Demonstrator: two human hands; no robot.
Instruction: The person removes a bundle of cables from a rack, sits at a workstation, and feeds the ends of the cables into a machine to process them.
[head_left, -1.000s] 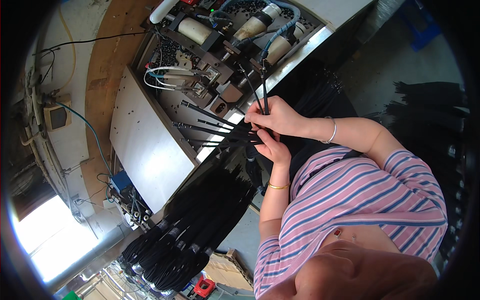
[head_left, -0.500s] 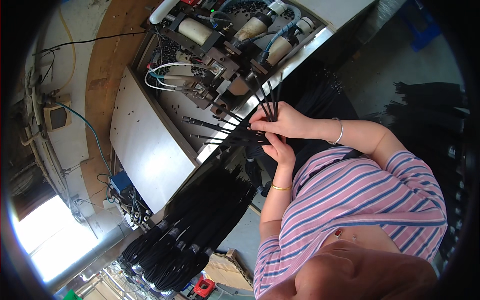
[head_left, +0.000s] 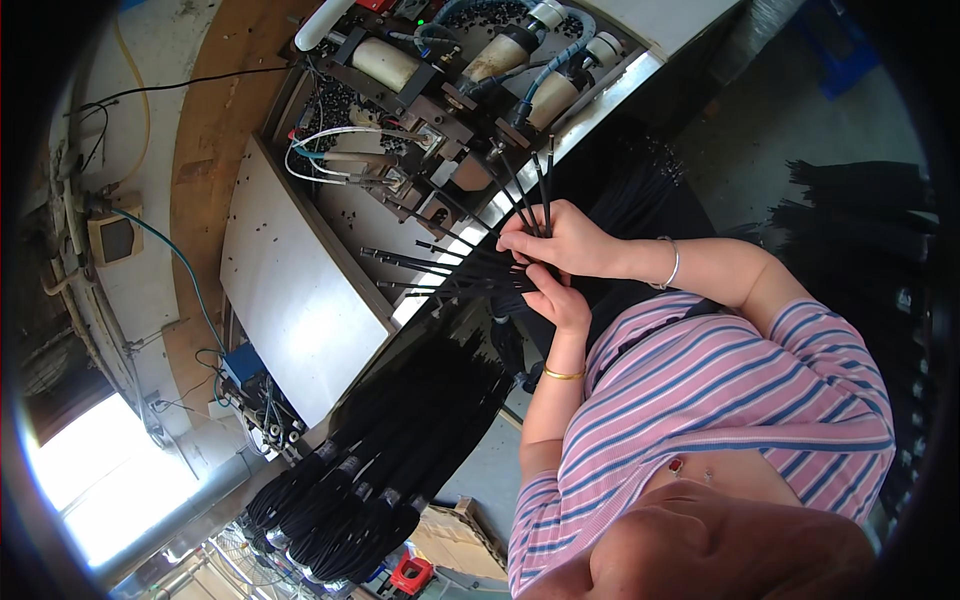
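My left hand (head_left: pixel 557 301), with a gold bangle at the wrist, is closed round a bunch of thin black cords (head_left: pixel 440 268). Their stiff ends fan out to the left over the bench edge. Just above it, my right hand (head_left: pixel 568 240), with a silver bangle, has its thumb and fingers closed on several more cords, whose ends stick up between the fingers. The two hands almost touch. In front of them stands a bench machine (head_left: pixel 430 135) with cylinders, metal blocks and hoses; some cord ends reach close to its blocks.
A pale metal panel (head_left: pixel 290 290) slopes on the bench at left, by scattered small black bits (head_left: pixel 340 100). Thick bundles of black cords (head_left: pixel 345 500) hang below the bench, and more black cords (head_left: pixel 850 230) lie at right. A blue stool (head_left: pixel 840 60) stands at far right.
The fanned cord ends have shifted slightly, and those standing up from my right hand have swung a little to the left. Both hands keep their hold and have barely moved.
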